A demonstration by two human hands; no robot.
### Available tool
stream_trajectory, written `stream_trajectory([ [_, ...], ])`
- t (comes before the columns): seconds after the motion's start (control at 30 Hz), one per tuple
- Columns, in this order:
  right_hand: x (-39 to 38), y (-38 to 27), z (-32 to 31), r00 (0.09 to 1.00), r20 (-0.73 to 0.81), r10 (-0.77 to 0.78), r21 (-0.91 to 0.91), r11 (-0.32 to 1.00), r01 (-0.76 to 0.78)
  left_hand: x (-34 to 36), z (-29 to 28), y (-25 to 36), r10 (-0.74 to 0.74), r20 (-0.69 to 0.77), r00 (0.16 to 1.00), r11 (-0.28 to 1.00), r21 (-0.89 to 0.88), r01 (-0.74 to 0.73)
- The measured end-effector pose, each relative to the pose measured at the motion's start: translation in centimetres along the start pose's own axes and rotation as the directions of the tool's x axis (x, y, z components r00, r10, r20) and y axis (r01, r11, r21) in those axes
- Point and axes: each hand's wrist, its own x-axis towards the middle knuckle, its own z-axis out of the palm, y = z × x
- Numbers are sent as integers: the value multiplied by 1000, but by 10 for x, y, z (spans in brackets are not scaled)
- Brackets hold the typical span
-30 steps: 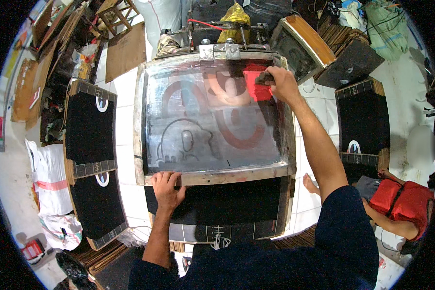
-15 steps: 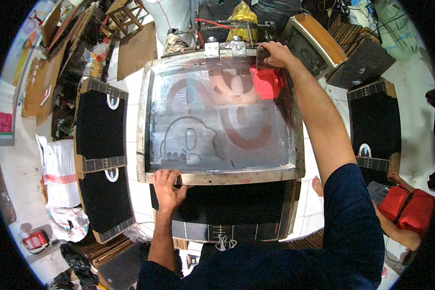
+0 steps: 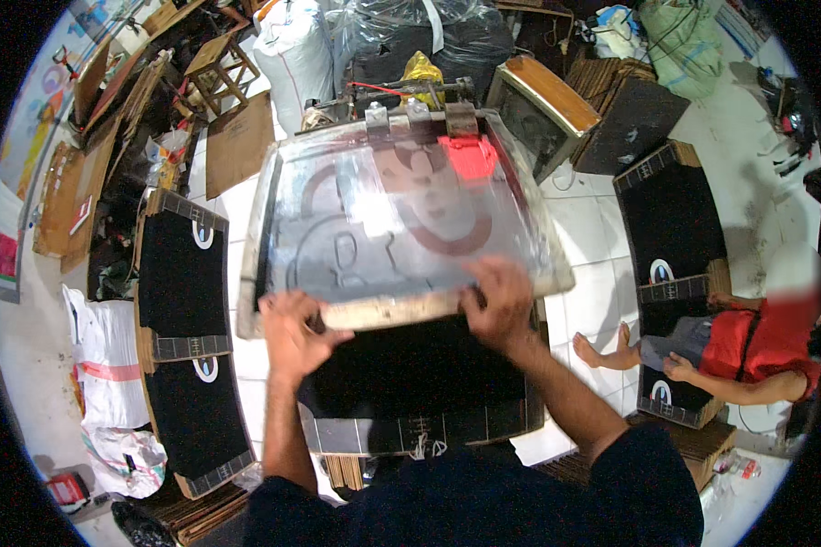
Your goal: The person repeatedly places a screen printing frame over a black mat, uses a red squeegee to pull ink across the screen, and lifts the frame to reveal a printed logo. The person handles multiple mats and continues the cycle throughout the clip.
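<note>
In front of me a wooden-framed printing screen [image 3: 365, 316] spans a black fabric piece [image 3: 401, 374] on a board. Faint curved shapes and a bird-like outline show in its mesh. My left hand [image 3: 292, 337] is closed around the near-left part of the frame's near bar. My right hand [image 3: 500, 303], slightly blurred, grips that bar towards its right end. The near bar appears raised over the fabric. Bright red ink [image 3: 472, 158] lies on the mesh at the far right. Just behind it rests a squeegee-like block [image 3: 462, 119], beside the metal hinge clamps [image 3: 417, 111].
Boards with black fabric pieces line the left [image 3: 184, 283] and right [image 3: 670, 219] sides. At right sits a person in red [image 3: 748, 342]. Another framed screen [image 3: 543, 114] leans at the back right. White sacks [image 3: 292, 55] and a wooden stool [image 3: 217, 73] stand behind.
My right hand has let go of the block at the far right and come back to the near bar. The near bar looks higher. My view has shifted, showing more of the seated person.
</note>
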Motion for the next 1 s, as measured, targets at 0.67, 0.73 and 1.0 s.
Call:
stream_trajectory([
  [0.67, 316, -49, -111, 950, -63, 307, -261, 913, -312, -465, 326, -210, -839, 348, 417, 183, -542, 820],
  [0.73, 318, -48, -111, 946, -86, 312, -252, 912, -323, -481, 337, -193, -905, 222, 362, 70, -763, 643],
  [1.0, 332, -46, -111, 941, -106, 321, -271, 901, -338, -466, 303, -178, -892, -29, 451, 451, -124, 884],
])
